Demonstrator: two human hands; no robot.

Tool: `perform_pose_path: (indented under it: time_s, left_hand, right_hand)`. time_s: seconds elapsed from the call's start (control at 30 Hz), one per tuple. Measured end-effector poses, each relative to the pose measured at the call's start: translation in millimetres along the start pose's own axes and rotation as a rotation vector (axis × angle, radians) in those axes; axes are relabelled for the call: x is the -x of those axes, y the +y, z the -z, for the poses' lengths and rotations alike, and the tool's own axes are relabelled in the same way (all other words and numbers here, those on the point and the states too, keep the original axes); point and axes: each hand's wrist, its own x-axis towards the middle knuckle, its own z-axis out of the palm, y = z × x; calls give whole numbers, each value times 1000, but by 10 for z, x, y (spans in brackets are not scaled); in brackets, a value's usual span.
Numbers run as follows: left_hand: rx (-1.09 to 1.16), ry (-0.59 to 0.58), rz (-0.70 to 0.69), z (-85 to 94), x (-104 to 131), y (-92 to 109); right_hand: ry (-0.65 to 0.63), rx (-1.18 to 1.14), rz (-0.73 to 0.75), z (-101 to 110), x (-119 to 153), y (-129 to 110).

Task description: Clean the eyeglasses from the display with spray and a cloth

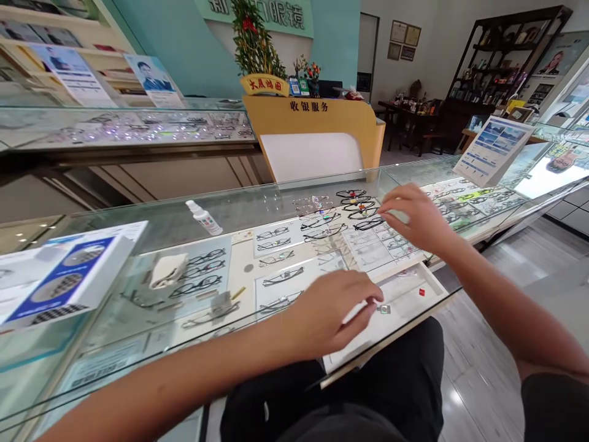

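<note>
Glass counter, left hand over jutting drawer, right hand near eyeglasses — both unclosed

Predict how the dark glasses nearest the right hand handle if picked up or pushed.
The dark glasses are probably light, given their slim frame. They'd likely hold shape rather than flop, since the outline looks rigid. Pushed away from the person, they may knock neighbours: other dark glasses lie close behind.

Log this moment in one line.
left hand: over open drawer, grip unclear | right hand: near black glasses, grip unclear | inside drawer: small red piece
</note>
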Motion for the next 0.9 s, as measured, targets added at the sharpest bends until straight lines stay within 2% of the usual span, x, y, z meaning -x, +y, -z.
perform_pose_path:
  time_s: [0.07, 0.1, 0.17, 0.23, 0.3, 0.37, 0.57, 0.7, 0.9]
  left_hand:
    - [165, -210, 42, -265, -66, -116]
    - [244, -279, 118, -431, -84, -185]
    - [405, -342, 262, -767, -86, -325]
    - [557, -429, 227, -1030, -64, -445]
    - [627, -448, 181, -1173, -47, -524]
    - [646, -459, 137, -1210, -47, -561]
    - [639, -535, -2, -1130, -38, -493]
    - [572, -570, -71, -1127, 38, -453]
    - [544, -542, -192, -1198, 110, -512]
  right_hand:
    - [-170, 65, -57, -238, -193, 70]
    - [-260, 101, -77, -371, -285, 124]
    - [-380, 163, -91, -614, -433, 252]
    - [-431, 194, -73, -782, -523, 379]
    - [-452, 202, -47, -867, -567, 474]
    - [-458, 198, -30, -898, -584, 528]
    - [-457, 139, 15, -952, -640, 639]
    - [-527, 65, 40, -1013, -781, 754]
    - [-620, 21, 27, -1039, -949, 778]
